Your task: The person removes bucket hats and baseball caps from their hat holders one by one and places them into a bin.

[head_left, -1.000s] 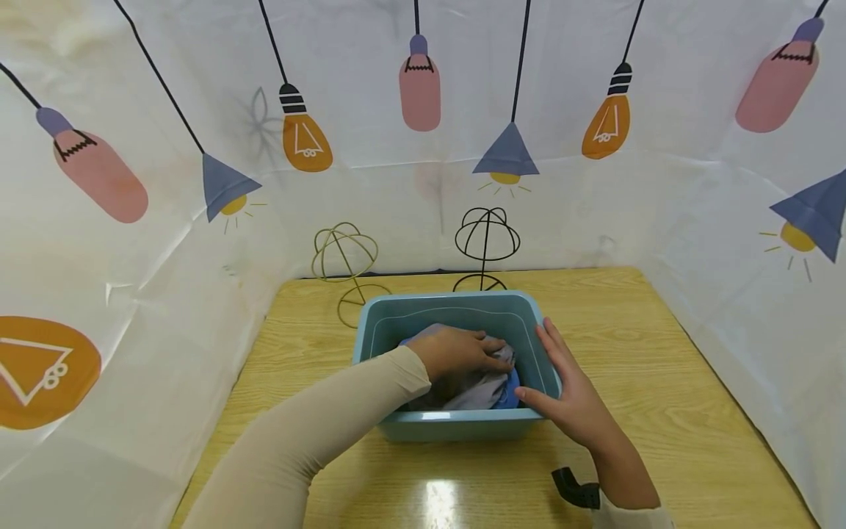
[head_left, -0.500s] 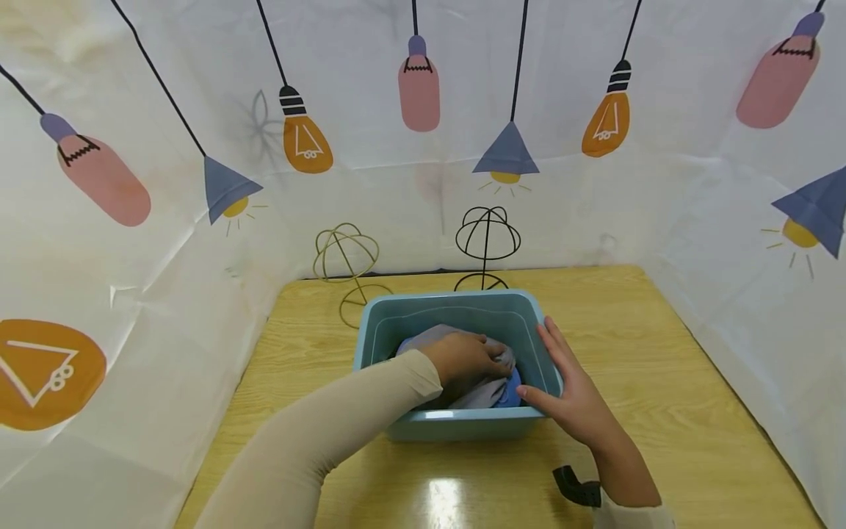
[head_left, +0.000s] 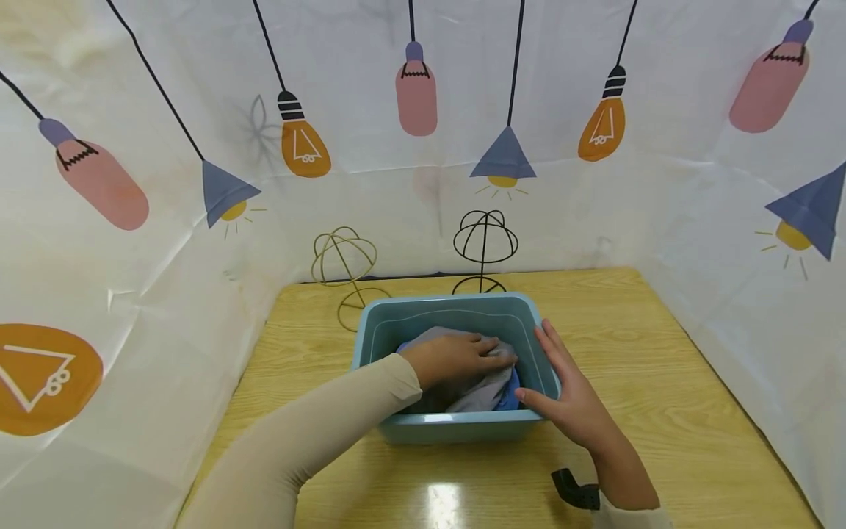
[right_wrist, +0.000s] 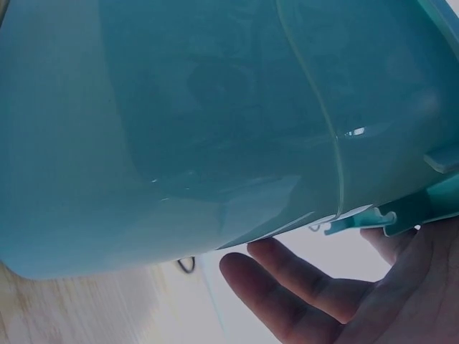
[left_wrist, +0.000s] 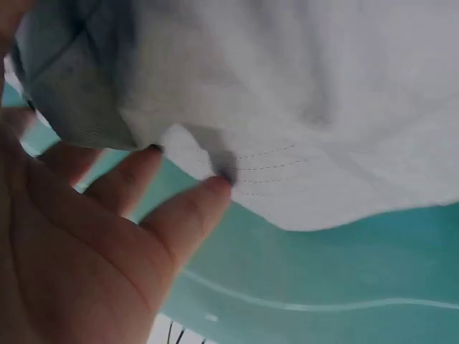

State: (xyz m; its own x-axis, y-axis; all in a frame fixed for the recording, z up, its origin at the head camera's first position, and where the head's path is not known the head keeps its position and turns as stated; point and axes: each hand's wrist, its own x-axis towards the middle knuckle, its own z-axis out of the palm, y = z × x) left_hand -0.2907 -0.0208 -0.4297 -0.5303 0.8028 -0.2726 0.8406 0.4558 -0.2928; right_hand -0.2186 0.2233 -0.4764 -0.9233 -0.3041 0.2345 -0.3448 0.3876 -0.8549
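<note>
A blue-green plastic basin [head_left: 463, 428] stands on the wooden table. In it lies a crumpled grey hat [head_left: 477, 397], whose stitched brim [left_wrist: 287, 190] fills much of the left wrist view. Blue cloth [head_left: 508, 393] shows beside and under the hat. My left hand [head_left: 452, 358] reaches over the basin's left front, its fingers extended across the hat and fingertips at the brim's edge; the thumb is hidden. At the right front corner my right hand [head_left: 573, 400] grips the basin's rim, with the thumb inside and the fingers along the outer wall.
Behind the basin stand a gold wire hat stand [head_left: 357, 290], which leans, and an upright black wire hat stand [head_left: 483, 253]. A white sheet [head_left: 396, 198] printed with lamps surrounds the wooden table [head_left: 634, 353] at the back and sides.
The left hand's fingers bent inward over the hat half a second ago and are now straighter, with the hand slightly further left. My right hand keeps its place on the basin.
</note>
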